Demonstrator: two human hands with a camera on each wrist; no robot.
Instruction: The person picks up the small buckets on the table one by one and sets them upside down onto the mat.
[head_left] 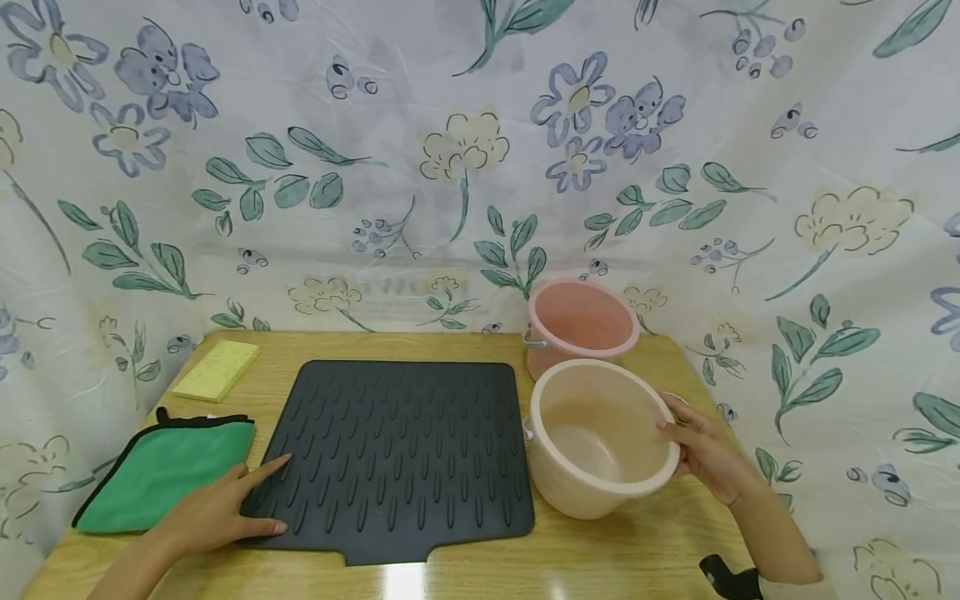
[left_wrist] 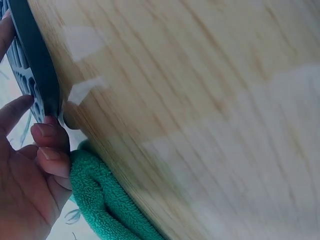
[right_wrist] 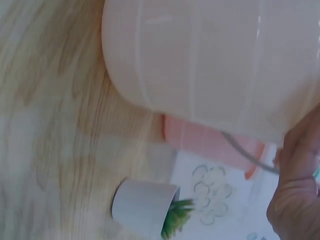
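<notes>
On the right, my right hand [head_left: 705, 450] grips the rim of a cream bucket [head_left: 555, 475], with the thumb over the edge and the other fingers largely hidden. In the right wrist view the bucket's ribbed side [right_wrist: 200, 55] fills the top, beside that hand [right_wrist: 300, 185]. On the left, my left hand [head_left: 206, 512] rests on the left edge of a dark grey ridged mat [head_left: 405, 442], index finger and thumb stretched over it. The left wrist view shows other fingers [left_wrist: 52, 160] bent at the mat's edge, close to a green towel [head_left: 176, 475].
Behind the cream bucket stands a pink bucket [head_left: 540, 362]. A yellow sponge [head_left: 217, 371] lies at the table's back left. In the right wrist view a white pot [right_wrist: 142, 205] holds a small green plant. Floral cloth [head_left: 420, 192] hangs behind the wooden table [head_left: 480, 575].
</notes>
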